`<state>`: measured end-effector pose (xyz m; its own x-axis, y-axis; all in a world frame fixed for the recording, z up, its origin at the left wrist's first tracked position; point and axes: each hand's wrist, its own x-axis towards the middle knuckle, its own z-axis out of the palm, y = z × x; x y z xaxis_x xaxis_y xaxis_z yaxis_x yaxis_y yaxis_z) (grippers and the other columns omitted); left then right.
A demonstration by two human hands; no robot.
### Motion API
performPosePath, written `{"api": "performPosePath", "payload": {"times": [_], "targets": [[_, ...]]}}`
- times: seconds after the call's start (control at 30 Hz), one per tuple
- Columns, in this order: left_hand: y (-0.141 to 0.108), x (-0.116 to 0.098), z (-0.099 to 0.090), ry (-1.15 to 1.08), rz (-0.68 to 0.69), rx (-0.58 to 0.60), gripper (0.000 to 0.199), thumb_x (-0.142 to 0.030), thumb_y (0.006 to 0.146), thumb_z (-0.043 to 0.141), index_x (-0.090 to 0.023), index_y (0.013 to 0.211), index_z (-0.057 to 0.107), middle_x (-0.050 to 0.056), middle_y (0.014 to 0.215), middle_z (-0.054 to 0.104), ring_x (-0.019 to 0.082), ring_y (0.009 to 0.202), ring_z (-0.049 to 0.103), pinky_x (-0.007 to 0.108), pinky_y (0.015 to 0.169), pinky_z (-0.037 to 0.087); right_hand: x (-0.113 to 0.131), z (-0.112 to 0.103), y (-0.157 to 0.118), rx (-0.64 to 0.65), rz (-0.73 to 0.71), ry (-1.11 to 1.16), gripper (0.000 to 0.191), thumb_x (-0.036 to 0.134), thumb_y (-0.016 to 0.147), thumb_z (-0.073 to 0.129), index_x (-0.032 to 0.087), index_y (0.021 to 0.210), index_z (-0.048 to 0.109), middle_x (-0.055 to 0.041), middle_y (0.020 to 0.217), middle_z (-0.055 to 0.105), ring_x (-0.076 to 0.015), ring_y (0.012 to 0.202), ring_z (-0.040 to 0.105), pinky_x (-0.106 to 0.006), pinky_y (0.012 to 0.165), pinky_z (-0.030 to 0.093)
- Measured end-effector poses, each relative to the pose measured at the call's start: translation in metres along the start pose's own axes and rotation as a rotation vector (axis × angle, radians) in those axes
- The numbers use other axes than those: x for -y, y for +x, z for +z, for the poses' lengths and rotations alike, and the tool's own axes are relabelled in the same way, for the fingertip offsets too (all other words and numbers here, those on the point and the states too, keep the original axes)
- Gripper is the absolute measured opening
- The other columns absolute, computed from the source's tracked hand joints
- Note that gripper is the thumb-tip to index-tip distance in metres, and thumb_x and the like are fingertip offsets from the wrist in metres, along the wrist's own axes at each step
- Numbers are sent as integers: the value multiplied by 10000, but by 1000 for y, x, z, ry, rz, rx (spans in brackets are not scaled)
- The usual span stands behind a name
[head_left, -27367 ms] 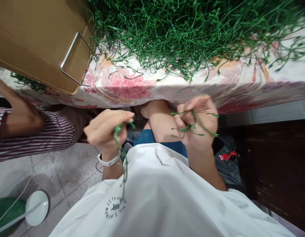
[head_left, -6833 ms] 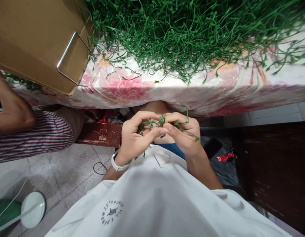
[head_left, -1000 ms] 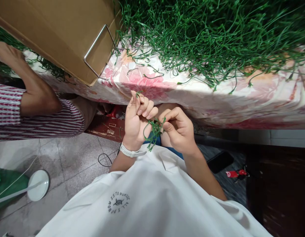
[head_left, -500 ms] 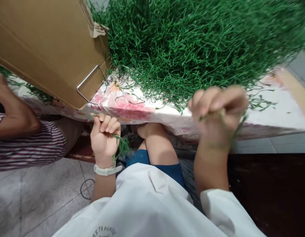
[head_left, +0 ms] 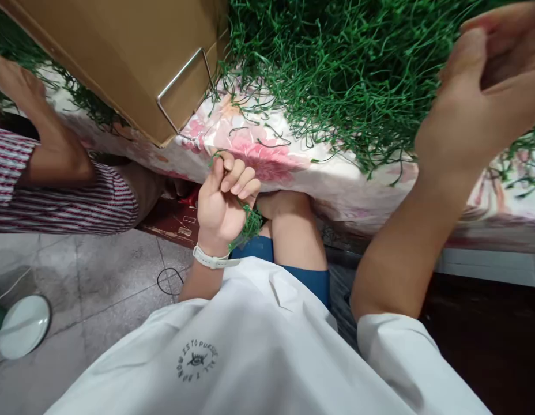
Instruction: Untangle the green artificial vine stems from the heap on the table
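Observation:
A bunch of thin green knotted strands hangs from my left hand, which is raised over my lap just off the table edge. Its thumb and index finger pinch the end of a strand, with the other fingers loosely curled. My right hand is over the right side of a big heap of the same green strands. Its thumb and fingers are apart, and nothing shows between them. The right frame edge cuts off part of that hand.
A cardboard box with a bent metal wire at its corner stands left of the heap. The tablecloth is floral. To the left, a person in a striped garment sits close by. A white round base stands on the floor.
My right hand has moved up and right over the heap, and its fingers have parted. The strand it held no longer shows. My left hand still holds its bunch; the view has shifted.

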<state>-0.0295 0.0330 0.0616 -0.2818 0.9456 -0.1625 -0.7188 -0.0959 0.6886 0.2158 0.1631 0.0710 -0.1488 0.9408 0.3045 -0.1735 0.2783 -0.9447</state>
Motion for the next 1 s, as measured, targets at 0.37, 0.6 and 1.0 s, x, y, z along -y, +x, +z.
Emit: {"api": "performPosePath", "payload": {"times": [0.37,0.6,1.0], "targets": [[0,19,14,72,10,-5,428,-505,1053,489,-216,741,538,-36,636,328,95,544,416,186,565,469,-44,98,-128,410,-119,-171,160,354,908,782,207,892,720,-20,820,687,-161,767,605,-308,728,462],[-6,16,-1,300,173,255,477,-664,949,594,-228,1049,759,61,1033,713,167,960,690,257,825,570,-45,92,-129,89,144,135,281,467,908,762,216,804,694,0,726,645,-137,652,577,-275,607,469],[-25,20,-5,815,307,399,149,-330,828,862,-197,810,797,32,800,718,141,759,639,242,722,487,-40,91,-131,-81,136,290,337,526,907,749,229,829,609,0,768,630,-139,692,585,-283,659,508]]}}
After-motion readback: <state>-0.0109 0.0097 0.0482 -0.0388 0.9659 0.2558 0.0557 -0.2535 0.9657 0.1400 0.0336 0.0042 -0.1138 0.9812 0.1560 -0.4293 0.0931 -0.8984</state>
